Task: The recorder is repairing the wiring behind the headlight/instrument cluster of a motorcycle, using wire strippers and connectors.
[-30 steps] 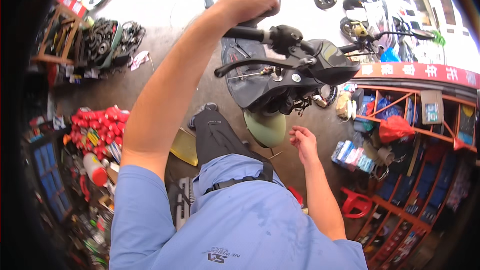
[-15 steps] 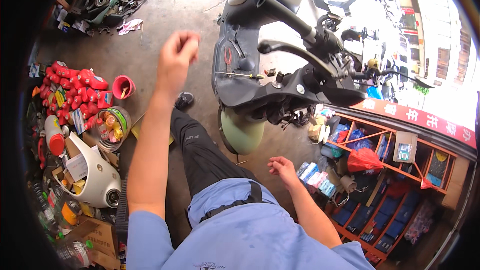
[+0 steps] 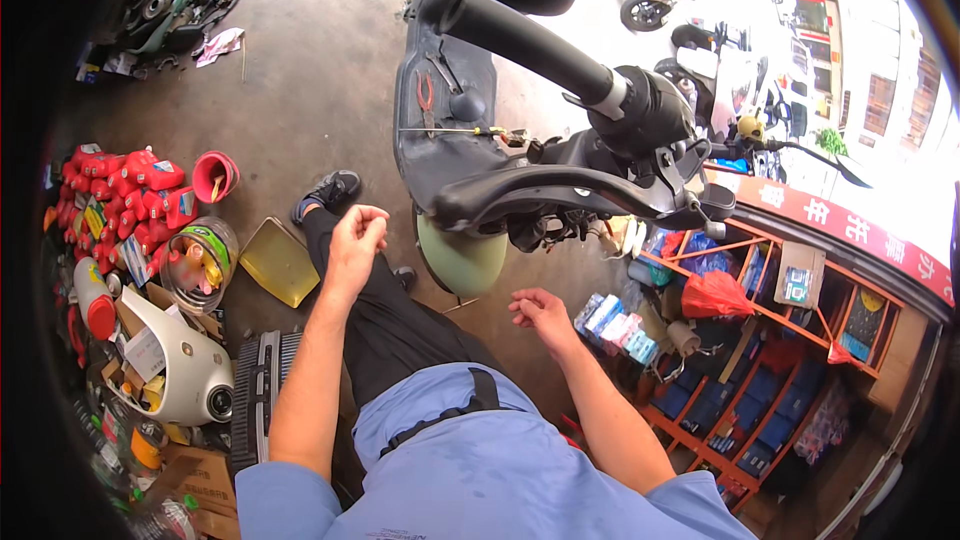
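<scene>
My left hand is raised over my left leg, its fingers loosely curled in and nothing visible in them. My right hand hangs at my right with bent, slightly parted fingers, holding nothing. In front of me stands a scooter with a pale green front fender. Its near brake lever and handlebar grip are above and beyond my hands, touched by neither. On the black footboard lie red-handled pliers, a screwdriver and a dark tool.
At left are red bottles, a pink bucket, a clear tub, a yellowish tray and a white scooter panel. At right, small boxes stand beside an orange rack. More scooters are beyond.
My left hand has dropped from high beside the scooter to over my leg. The handlebar looms larger in view. My right hand has shifted slightly left and up. My feet have changed position.
</scene>
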`<state>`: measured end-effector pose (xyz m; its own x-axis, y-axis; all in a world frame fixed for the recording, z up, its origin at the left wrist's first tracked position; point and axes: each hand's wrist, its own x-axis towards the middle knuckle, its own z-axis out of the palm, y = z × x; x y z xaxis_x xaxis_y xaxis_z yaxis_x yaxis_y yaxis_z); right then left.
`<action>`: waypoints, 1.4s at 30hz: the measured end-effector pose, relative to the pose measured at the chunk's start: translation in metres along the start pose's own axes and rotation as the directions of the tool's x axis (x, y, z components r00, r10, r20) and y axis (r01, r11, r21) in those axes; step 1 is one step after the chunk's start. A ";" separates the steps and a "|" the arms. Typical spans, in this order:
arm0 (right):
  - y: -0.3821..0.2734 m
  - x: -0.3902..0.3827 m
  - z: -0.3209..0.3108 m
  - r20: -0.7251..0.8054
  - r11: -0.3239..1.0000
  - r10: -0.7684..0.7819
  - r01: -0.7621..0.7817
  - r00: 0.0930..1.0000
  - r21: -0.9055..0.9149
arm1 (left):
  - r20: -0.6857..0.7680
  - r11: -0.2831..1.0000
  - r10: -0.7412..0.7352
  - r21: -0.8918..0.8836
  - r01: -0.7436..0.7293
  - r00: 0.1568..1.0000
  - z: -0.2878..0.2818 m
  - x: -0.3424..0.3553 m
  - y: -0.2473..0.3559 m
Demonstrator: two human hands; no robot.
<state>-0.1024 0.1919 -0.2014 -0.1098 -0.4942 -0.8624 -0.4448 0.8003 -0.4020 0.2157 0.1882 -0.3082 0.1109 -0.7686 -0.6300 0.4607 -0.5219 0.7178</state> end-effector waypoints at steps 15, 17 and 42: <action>0.042 0.005 -0.007 -0.008 0.995 0.048 -0.047 0.999 0.093 | 0.051 0.995 -0.038 0.090 0.034 0.998 0.023 0.004 0.003; 0.043 0.007 -0.008 -0.015 0.992 0.073 -0.072 0.997 0.100 | 0.029 0.992 -0.045 0.120 0.041 0.999 0.026 0.002 0.003; 0.054 0.013 -0.025 -0.011 0.995 0.083 -0.083 0.996 0.054 | 0.078 0.988 -0.041 0.149 0.028 0.996 0.042 0.011 -0.002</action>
<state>-0.1506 0.2203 -0.2266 -0.1563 -0.4296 -0.8894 -0.3859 0.8554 -0.3454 0.1793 0.1657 -0.3042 0.0228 -0.7735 -0.6334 0.3269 -0.5930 0.7359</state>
